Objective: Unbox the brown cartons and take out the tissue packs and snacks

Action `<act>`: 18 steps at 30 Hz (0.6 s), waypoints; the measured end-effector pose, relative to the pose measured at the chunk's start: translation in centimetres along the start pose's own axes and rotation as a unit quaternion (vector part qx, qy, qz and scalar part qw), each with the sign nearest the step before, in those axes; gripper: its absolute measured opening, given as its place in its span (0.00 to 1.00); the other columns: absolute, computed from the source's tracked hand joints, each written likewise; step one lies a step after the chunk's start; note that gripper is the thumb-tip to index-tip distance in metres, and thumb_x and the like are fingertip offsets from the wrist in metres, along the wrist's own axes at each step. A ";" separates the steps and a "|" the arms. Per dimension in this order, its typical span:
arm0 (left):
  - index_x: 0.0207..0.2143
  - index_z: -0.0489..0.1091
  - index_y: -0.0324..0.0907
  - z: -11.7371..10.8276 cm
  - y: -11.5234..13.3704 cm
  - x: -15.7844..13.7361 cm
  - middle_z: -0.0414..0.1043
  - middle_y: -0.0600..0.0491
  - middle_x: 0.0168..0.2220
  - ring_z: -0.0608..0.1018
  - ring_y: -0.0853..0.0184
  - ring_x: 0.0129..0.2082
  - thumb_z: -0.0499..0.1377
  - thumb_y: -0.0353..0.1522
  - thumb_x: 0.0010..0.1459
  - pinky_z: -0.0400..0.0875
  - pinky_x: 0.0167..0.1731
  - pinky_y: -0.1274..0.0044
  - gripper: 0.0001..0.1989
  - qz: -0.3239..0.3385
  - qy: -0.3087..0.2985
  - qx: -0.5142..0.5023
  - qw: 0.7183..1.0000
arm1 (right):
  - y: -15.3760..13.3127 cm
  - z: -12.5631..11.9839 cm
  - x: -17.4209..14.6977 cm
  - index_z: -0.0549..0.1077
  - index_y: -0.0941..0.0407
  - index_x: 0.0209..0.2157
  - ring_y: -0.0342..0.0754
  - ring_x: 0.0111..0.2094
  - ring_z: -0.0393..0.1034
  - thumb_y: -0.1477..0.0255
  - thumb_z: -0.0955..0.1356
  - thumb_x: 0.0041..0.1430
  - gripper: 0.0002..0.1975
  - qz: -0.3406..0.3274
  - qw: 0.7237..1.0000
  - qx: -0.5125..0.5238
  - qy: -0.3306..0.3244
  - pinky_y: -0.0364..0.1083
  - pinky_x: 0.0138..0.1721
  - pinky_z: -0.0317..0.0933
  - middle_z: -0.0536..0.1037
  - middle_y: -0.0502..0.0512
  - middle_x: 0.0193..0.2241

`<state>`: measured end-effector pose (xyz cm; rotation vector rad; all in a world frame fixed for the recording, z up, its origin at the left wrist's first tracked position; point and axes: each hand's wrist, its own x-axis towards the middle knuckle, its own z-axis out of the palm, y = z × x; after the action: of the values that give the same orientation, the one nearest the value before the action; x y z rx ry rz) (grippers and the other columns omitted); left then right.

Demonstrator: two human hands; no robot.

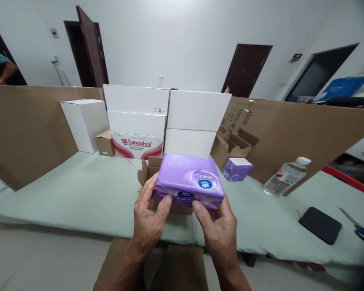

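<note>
A purple pack of tissues (182,173) with blue Vinda-style logos is held between both hands, tilted with its top toward me. My left hand (150,210) grips its left end, thumb on the front lower edge. On the right end, my right hand (218,224) closes the same way, its thumb pressed near the front edge. Right behind and below the pack stands an open brown cardboard box (144,171), flaps up; the pack hides most of it and its inside. A smaller purple tissue pack (236,169) lies to the right on the green-covered table (79,190).
White cartons (136,99) and a Wahaha box (138,146) stand at the back. A small brown box (105,143) is at left, an open carton (230,147) at right. A water bottle (286,178), black phone-like slab (320,225) and scissors (356,226) lie at right. A person (0,64) is far left.
</note>
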<state>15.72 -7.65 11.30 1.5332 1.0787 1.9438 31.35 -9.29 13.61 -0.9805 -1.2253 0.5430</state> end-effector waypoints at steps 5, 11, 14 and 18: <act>0.64 0.72 0.47 -0.8 0.8 -0.8 0.73 0.47 0.64 0.75 0.53 0.64 0.63 0.34 0.66 0.70 0.64 0.64 0.24 0.050 -0.020 -0.009 0.999 | -0.5 0.6 -1.1 0.68 0.52 0.66 0.58 0.54 0.75 0.56 0.75 0.57 0.38 0.051 0.998 0.018 0.038 0.56 0.55 0.71 0.81 0.62 0.53; 0.63 0.73 0.50 -1.2 1.8 -0.7 0.74 0.49 0.64 0.74 0.56 0.65 0.62 0.30 0.67 0.70 0.64 0.67 0.23 0.064 -0.018 -0.016 0.998 | -1.2 1.3 -1.5 0.71 0.51 0.63 0.55 0.50 0.77 0.55 0.75 0.58 0.33 0.073 0.995 0.040 0.049 0.54 0.52 0.73 0.83 0.58 0.46; 0.62 0.74 0.50 -1.2 1.8 -0.7 0.74 0.49 0.63 0.74 0.56 0.65 0.62 0.31 0.67 0.70 0.64 0.66 0.22 0.057 -0.017 -0.018 0.998 | -1.2 1.3 -1.6 0.73 0.50 0.61 0.55 0.48 0.78 0.55 0.75 0.58 0.32 0.075 0.995 0.040 0.051 0.54 0.51 0.73 0.83 0.58 0.45; 0.62 0.74 0.50 -1.1 1.7 -0.7 0.74 0.49 0.63 0.74 0.56 0.65 0.62 0.31 0.66 0.70 0.64 0.66 0.22 0.051 -0.012 -0.034 0.998 | -1.0 1.3 -1.6 0.72 0.51 0.62 0.55 0.48 0.78 0.55 0.75 0.58 0.33 0.071 0.996 0.036 0.046 0.54 0.51 0.74 0.83 0.59 0.46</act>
<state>15.08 -9.57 12.12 1.5993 0.9313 2.0026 29.48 -10.62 13.70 -1.0262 -1.0520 0.6428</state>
